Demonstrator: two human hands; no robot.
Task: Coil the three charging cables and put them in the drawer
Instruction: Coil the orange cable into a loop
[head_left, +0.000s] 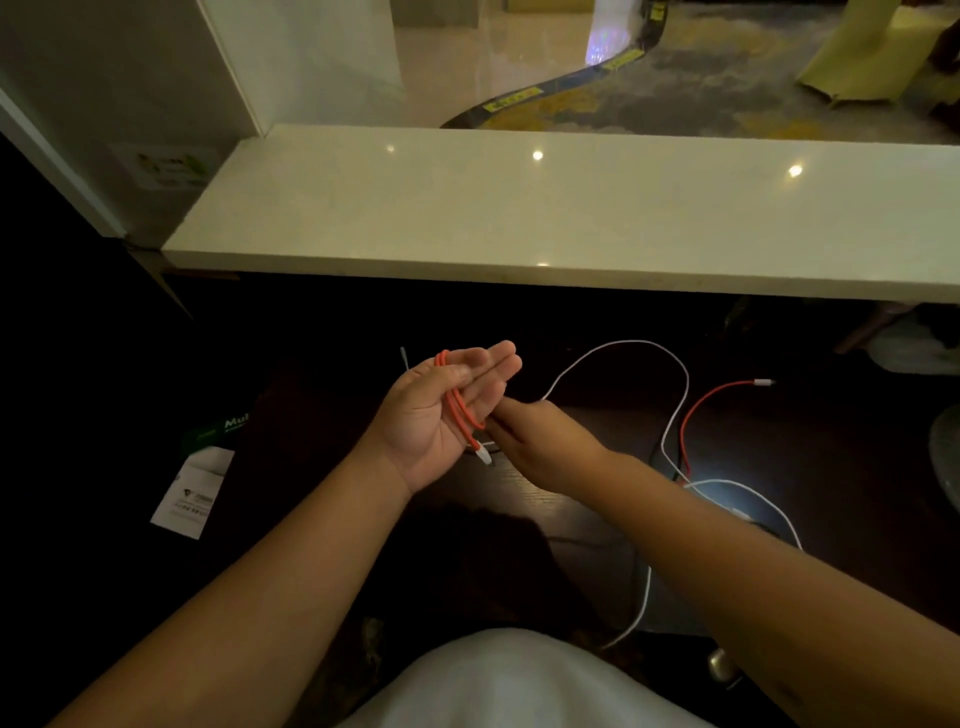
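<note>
A: Cables first. How many are coiled?

B: None finished, by my reading. Going from the left of the dark desk: a white paper sheet (189, 491) and a green box (218, 431) lie near the left edge, apart from the work. Next comes the left hand (441, 410), raised palm up over the middle of the desk, fingers nearly straight. The orange cable (460, 402) is looped round those fingers in a few turns, with its white plug (483, 456) hanging at the heel of the palm.

A: And the other hand?

B: The right hand (540, 441) sits just beside it, touching at the fingertips. It seems to pinch the orange cable near the plug, but its fingers are turned away from the camera, so I cannot tell for sure.

A: What remains on the desk?

B: To the right, a white cable (675, 415) runs loose in a wide arc toward the back edge and then trails to the front edge. A red cable (698, 410) lies beside it, crossing it, with its plug pointing toward the right edge. Both look untouched.

A: The drawer?

B: Not in view. I judge the first coil is nearly wound; two cables and the stowing are left.
</note>
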